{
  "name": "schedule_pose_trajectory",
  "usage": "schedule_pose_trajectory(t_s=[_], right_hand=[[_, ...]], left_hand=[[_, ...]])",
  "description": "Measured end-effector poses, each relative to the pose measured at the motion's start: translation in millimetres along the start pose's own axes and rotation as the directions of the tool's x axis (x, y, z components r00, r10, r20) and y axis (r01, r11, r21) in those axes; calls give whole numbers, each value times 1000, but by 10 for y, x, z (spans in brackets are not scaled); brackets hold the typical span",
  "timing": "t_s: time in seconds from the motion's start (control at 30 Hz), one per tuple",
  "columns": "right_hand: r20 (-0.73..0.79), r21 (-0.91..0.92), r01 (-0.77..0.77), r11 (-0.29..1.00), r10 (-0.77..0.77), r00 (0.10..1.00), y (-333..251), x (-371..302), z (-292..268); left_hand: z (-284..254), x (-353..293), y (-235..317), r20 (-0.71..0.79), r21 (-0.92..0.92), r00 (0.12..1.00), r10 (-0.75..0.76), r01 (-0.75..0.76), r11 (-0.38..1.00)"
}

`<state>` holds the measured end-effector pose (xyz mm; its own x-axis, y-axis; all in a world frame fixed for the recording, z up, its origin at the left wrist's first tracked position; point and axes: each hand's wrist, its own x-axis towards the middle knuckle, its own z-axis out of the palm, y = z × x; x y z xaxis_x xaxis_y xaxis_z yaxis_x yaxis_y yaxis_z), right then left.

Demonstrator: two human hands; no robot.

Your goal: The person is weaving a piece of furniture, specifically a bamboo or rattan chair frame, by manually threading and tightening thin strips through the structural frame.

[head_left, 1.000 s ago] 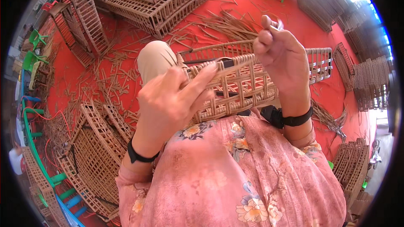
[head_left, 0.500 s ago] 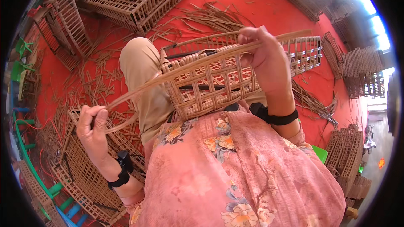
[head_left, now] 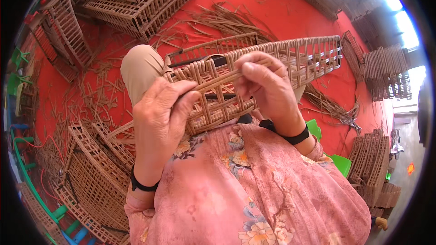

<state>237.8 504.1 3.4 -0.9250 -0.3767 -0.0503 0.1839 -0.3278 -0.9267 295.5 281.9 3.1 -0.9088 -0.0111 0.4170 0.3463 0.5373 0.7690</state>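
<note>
A long brown wicker basket (head_left: 313,47) with open square weave rests across my lap. Its near rim is wrapped in strips, with a gap in the wrapping at the left part. A flat brown weaving strip (head_left: 219,80) is stretched in front of this side, just below the rim. Pinched between thumb and fingers, its left part is in my left hand (head_left: 163,109), by the basket's left end. My right hand (head_left: 265,79) grips the strip farther right, close against the basket wall. The strip's tail shows at the left behind my left wrist.
Stacked wicker baskets (head_left: 141,11) stand at the far left, and another basket (head_left: 95,172) lies at the near left. Loose strips (head_left: 227,20) and offcuts cover parts of the red floor (head_left: 290,13). A green stool (head_left: 338,165) is at my right.
My left hand has moved right and up to the basket, while my right hand has come down and left. The two hands are closer together, with a shorter length of strip between them.
</note>
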Motion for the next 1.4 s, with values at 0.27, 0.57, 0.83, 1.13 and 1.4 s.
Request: schedule_pose_trajectory(t_s=[0.27, 0.57, 0.83, 1.13, 1.4], right_hand=[[60, -404, -51, 913, 82, 995, 3, 80, 174], [237, -745, 373, 554, -302, 923, 88, 240, 214], [475, -872, 486, 56, -147, 868, -36, 242, 429], [336, -869, 369, 331, -155, 929, 138, 380, 391], [149, -860, 361, 361, -499, 854, 164, 285, 423]], left_hand=[[10, -62, -14, -53, 111, 996, 72, -65, 992], [-154, -79, 33, -169, 297, 985, -47, 97, 950], [-262, 38, 226, -93, 464, 995, 33, 14, 886], [-225, 170, -168, -67, 189, 996, -51, 63, 980], [-43, 253, -88, 21, 236, 998, 64, -67, 969]])
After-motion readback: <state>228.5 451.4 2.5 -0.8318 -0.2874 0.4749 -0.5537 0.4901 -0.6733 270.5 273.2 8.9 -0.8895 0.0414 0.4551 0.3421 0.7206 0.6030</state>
